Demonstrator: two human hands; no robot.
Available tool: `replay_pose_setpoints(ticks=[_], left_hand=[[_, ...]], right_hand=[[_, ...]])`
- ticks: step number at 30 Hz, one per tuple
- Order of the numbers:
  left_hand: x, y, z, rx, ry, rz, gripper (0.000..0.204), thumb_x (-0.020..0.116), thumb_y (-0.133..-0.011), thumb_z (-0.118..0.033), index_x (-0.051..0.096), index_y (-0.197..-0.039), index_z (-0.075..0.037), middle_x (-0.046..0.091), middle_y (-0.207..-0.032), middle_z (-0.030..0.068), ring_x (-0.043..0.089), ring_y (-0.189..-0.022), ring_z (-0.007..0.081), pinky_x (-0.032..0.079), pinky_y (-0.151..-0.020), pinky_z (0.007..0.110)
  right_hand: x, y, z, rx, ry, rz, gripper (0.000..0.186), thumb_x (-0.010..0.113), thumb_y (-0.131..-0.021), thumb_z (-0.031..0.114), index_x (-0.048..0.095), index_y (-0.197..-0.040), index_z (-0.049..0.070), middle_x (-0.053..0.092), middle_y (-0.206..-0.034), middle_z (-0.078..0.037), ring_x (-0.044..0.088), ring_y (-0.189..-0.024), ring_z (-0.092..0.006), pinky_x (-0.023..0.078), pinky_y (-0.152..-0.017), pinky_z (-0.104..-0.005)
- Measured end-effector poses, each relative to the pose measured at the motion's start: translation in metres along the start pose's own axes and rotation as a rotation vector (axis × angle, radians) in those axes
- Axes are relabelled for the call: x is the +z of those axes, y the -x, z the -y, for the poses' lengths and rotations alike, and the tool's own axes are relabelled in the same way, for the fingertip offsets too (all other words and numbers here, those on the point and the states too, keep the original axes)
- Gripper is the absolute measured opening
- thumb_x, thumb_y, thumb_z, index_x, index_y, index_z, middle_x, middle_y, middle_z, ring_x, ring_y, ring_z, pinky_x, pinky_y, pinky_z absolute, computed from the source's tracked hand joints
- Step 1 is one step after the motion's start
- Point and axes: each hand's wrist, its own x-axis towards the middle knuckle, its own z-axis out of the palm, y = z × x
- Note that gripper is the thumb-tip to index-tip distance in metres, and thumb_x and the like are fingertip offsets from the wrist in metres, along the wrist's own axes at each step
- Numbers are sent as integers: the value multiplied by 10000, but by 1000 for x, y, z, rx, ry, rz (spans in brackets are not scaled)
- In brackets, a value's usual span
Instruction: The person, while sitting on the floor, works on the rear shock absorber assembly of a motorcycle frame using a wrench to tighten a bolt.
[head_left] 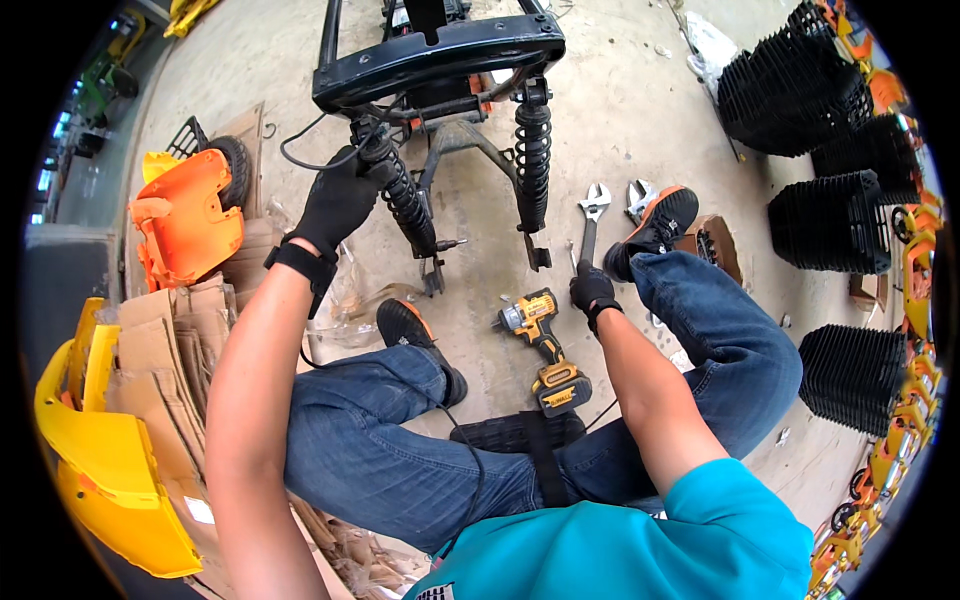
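My gloved left hand (340,200) is closed at the top of the left coil shock absorber (405,200), near a black cable (295,160); its fingertips are partly hidden. Both this shock and the right one (532,165) hang from a black metal frame (440,65). My gloved right hand (592,292) is low over the floor, closed on a slim silver tool (571,252), beside the handle of a large adjustable wrench (592,220). A second adjustable wrench (638,200) lies by my right shoe. A yellow-and-black cordless driver (542,345) lies between my legs.
Orange panels (180,220), a tire (232,170), cardboard (160,370) and yellow panels (120,500) are at left. A small box (718,240) is behind my right leg. Several stacks of black slatted parts (820,230) and a row of yellow-orange parts (915,330) line the right.
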Motion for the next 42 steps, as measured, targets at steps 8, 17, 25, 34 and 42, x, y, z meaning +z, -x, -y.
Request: replay_pose_setpoints(ticks=[8, 17, 25, 34, 42], left_hand=[[1, 2, -26, -96, -363, -18, 378, 621, -842, -357, 634, -1050, -41, 672, -975, 212, 642, -943, 374, 493, -813, 442], [-15, 27, -70, -14, -458, 131, 348, 615, -812, -342, 614, -990, -43, 671, -965, 213, 639, -950, 371, 494, -826, 456], [-29, 15, -39, -45, -503, 93, 480, 601, -842, -398, 616, -1093, 10, 652, -1064, 251, 617, -1027, 389, 476, -890, 443], [-23, 1, -22, 67, -220, -83, 374, 643, -900, -357, 604, -1045, -14, 626, -789, 150, 604, -709, 239, 465, -662, 359], [0, -18, -15, -3, -38, -51, 245, 632, -905, -178, 592, -1104, -40, 626, -859, 19, 551, -740, 95, 460, -658, 276]], right_hand=[[-121, -15, 3, -160, -34, -114, 265, 529, -836, 236, 645, -946, 24, 657, -1002, -259, 632, -972, -413, 502, -838, -463], [-345, 83, 96, -531, -154, -311, 261, 630, -825, 263, 642, -896, 12, 647, -728, -160, 635, -682, -290, 472, -644, -397], [-351, 126, 137, -579, -41, -315, 261, 569, -915, 262, 623, -877, 9, 623, -681, -178, 612, -661, -326, 464, -657, -423], [-342, 98, 123, -467, -238, -116, 265, 539, -935, 207, 595, -818, -24, 618, -706, -191, 597, -681, -345, 458, -658, -417], [-345, 56, 113, -587, -223, -185, 188, 533, -909, 165, 602, -898, -10, 634, -768, -196, 616, -733, -355, 471, -690, -419]])
